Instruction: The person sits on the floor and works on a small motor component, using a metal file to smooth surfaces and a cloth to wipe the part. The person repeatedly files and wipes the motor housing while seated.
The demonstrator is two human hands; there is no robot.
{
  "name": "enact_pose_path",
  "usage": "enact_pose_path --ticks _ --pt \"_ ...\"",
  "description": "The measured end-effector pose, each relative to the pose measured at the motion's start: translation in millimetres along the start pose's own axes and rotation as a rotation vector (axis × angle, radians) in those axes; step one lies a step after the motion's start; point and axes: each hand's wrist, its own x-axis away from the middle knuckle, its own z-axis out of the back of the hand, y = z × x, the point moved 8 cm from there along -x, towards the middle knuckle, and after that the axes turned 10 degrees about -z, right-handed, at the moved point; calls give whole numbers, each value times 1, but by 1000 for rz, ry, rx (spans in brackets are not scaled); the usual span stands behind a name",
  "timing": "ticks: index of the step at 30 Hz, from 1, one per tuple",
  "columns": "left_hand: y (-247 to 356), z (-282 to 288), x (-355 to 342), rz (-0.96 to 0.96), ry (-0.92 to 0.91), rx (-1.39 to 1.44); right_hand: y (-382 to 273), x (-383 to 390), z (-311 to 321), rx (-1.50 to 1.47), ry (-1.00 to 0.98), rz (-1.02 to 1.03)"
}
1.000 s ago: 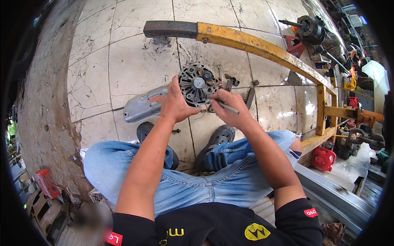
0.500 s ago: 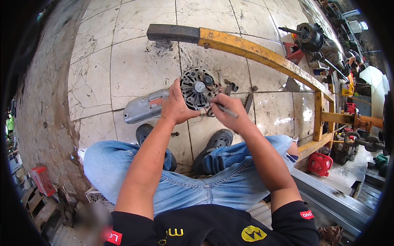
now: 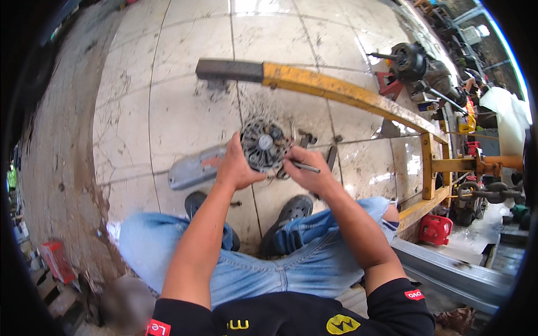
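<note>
A round, vented metal alternator [image 3: 259, 159] rests between my feet on the tiles, its slotted face and central hub turned up. Curled around its left and near edge is my left hand [image 3: 235, 169], thumb along the near side. My right hand [image 3: 310, 175] pinches a slim grey metal rod-like tool [image 3: 306, 167] at the alternator's right edge, near some reddish wires. The tool's working tip is hidden by my fingers. Left of the alternator lies a grey metal housing [image 3: 188, 172] with a reddish label, partly behind my left hand.
Small loose metal parts [image 3: 307, 137] and a dark flat bar [image 3: 332, 158] lie to the right. A yellow steel frame leg [image 3: 336, 94] crosses beyond the alternator. Past it sits a greasy machine assembly [image 3: 409, 61] on a red stand. A red container [image 3: 435, 229] stands at right.
The whole scene sits lower in the picture as the view shifts. My left hand keeps its grip on the alternator. The tool in my right hand lies at a flatter angle.
</note>
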Motion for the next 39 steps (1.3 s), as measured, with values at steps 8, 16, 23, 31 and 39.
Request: enact_pose_path --ticks 8,16,23,31,39 --pt "10 2 0 51 -20 7 7 -5 9 -19 87 56" --pt "15 6 0 80 -69 15 4 -3 14 -103 106 73" --pt "8 1 3 52 -25 -15 -16 7 11 27 -5 110" --pt "10 2 -1 50 -52 29 -10 4 9 18 -26 61" --pt "14 8 -3 61 -50 19 -19 6 5 -22 -71 110"
